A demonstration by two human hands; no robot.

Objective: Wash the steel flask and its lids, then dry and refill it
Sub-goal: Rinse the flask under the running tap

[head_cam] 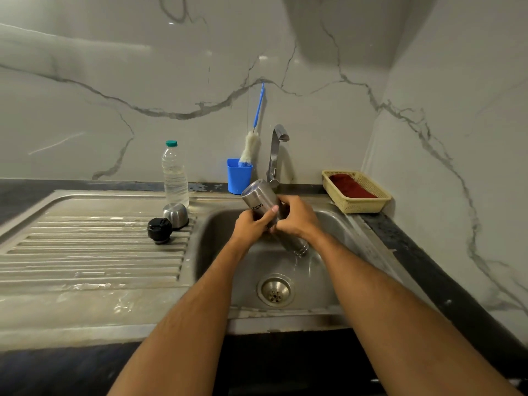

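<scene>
Steel flask [258, 201] held tilted over the sink [328, 224], base up toward the wall, mouth down and to the right, thin water trickling from it toward the drain [275, 290]. Gripped by both hands at mid-body: left hand [251, 225] curled round from the left, thumb laid across the printed side; right hand [297, 217] wrapped over the top from the right, fingers closed on the metal. Forearms stretched forward from the bottom edge, converging above the basin.

Set on the ribbed drainboard [94, 252] to the left: black lid [160, 230] and, just behind it and touching or nearly so, steel cap [175, 214] dome-up. Behind those, capped water bottle [174, 175], upright. Against the wall, blue cup [238, 175] with a brush [251, 145] leaning in it, right beside the tap [275, 152], spout above the flask. Off to the right on the bench [414, 247], yellow basket [357, 192] holding a red cloth [350, 185].
</scene>
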